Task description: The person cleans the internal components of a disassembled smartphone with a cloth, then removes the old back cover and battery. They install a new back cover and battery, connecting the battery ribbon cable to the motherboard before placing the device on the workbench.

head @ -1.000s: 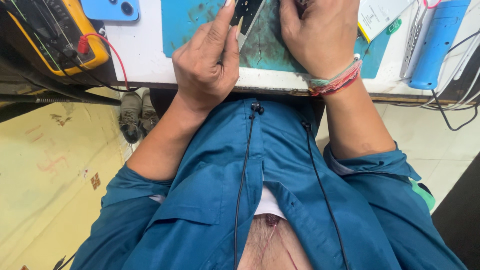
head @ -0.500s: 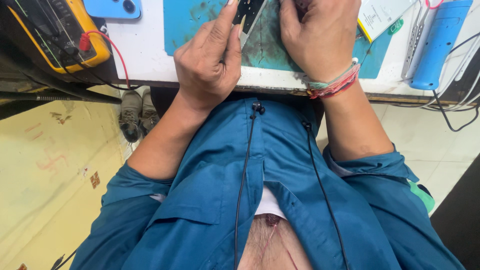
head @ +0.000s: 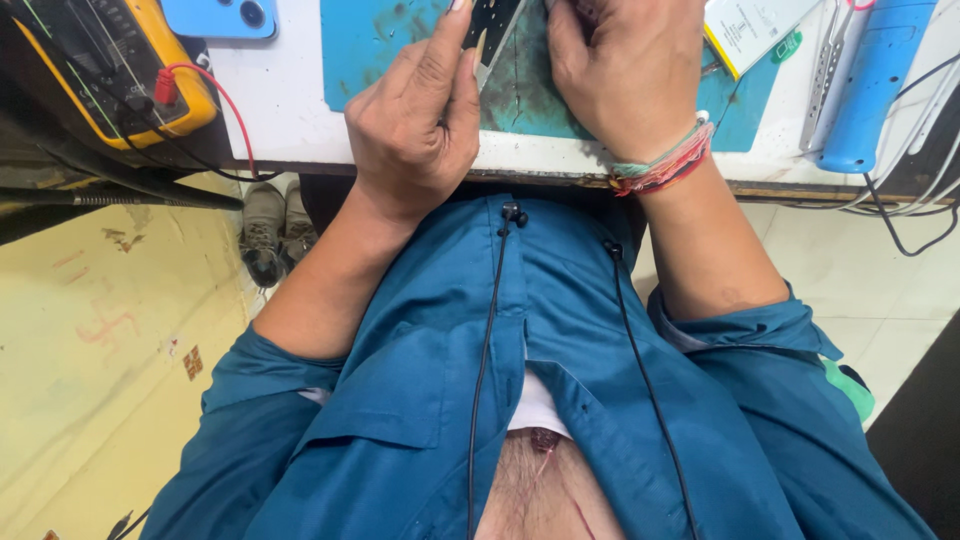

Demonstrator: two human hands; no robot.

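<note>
My left hand (head: 415, 125) rests on the near edge of a white bench, its fingers closed on a flat dark device part (head: 495, 25) that runs off the top of the view. My right hand (head: 625, 75) lies just to the right on a teal work mat (head: 365, 45), fingers bent down over something hidden at the frame's top edge. A band of coloured threads (head: 665, 165) circles my right wrist. What the right fingers hold is out of sight.
A yellow and black meter (head: 115, 60) with a red lead (head: 225, 100) stands at the left. A blue phone (head: 220, 15) lies beside it. Metal tweezers (head: 825, 65), a blue tool (head: 875, 85) and cables (head: 905, 215) sit at the right. A pair of shoes (head: 270, 225) rests on the floor.
Both hands have stayed in place on the mat. The dark part between them has shifted only slightly.
</note>
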